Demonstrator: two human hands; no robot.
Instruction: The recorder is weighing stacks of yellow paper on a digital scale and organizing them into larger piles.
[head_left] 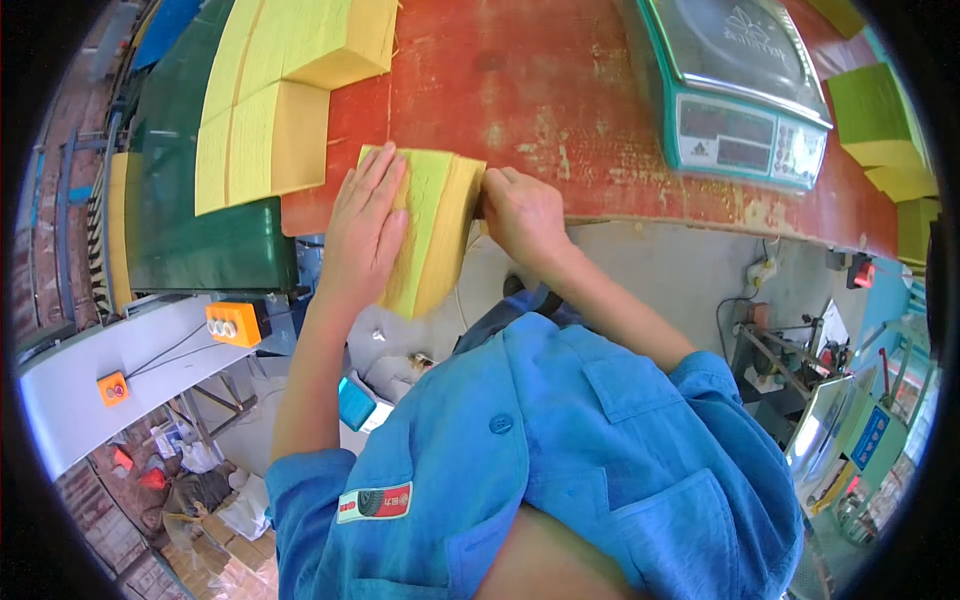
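Observation:
A thick stack of yellow paper [432,225] is tilted over the front edge of the red table [480,110], its near end hanging past the edge. My left hand [368,225] holds its left side, fingers stretched along the paper and thumb resting nearer the top. At the stack's upper right corner my right hand [525,215] is closed, with curled fingers against the paper. The fingertips of the right hand are partly hidden. Left of my hands, more yellow paper stacks [300,135] sit in a block at the table's left edge.
A digital scale [745,100] with a teal body stands at the table's right. Further yellow-green stacks [880,125] lie beyond it. A dark green surface [210,245] adjoins on the left, with an orange switch box [233,325] below it. Metal equipment [780,365] stands lower right.

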